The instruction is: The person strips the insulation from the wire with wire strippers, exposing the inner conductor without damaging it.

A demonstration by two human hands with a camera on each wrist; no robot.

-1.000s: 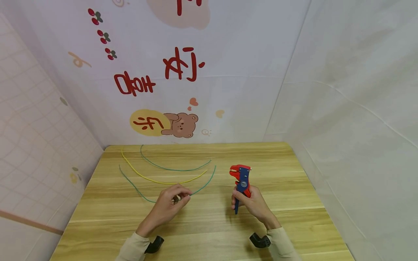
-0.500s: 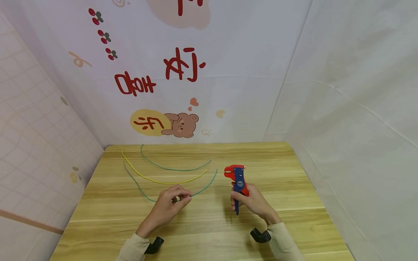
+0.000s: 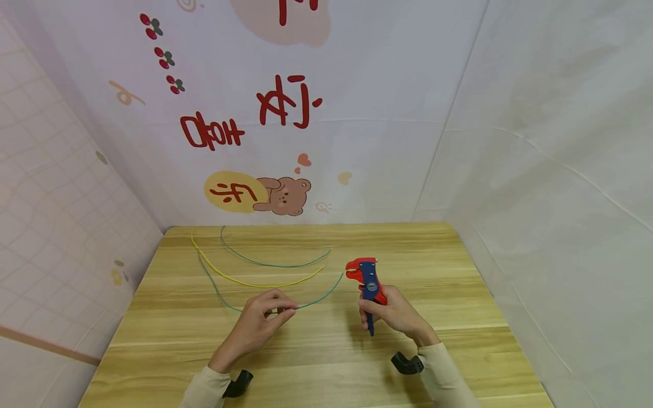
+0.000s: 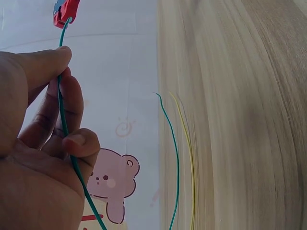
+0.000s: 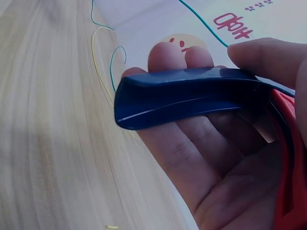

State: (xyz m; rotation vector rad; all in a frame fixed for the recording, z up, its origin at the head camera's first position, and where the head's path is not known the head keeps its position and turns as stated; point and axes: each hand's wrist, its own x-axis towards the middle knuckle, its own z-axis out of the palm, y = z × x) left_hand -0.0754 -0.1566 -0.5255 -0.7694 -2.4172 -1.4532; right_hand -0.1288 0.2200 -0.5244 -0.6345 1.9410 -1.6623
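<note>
My left hand [image 3: 262, 320] pinches a green wire [image 3: 321, 297] between thumb and fingertips, and the wire also runs across the palm in the left wrist view [image 4: 62, 105]. One tail trails off to the left; the other curves up to the right. My right hand [image 3: 398, 311] grips a red and blue wire stripper [image 3: 370, 280] by its handles, head up and mouth facing left. The wire's right end meets the stripper's red mouth; how deep it sits I cannot tell. In the right wrist view, fingers wrap loosely about the blue handle [image 5: 187, 96].
Behind the left hand, a yellow wire [image 3: 255, 283] and another green wire [image 3: 275, 266] lie curved on the wooden table [image 3: 326, 362]. A small yellow piece [image 5: 112, 227] lies on the table in the right wrist view. White printed cloth [image 3: 367, 141] hangs behind and at the sides.
The stripper has moved left toward the wire, and the wire's right end has shifted slightly right and down, so the two now meet. The wire's left tail has shifted right.
</note>
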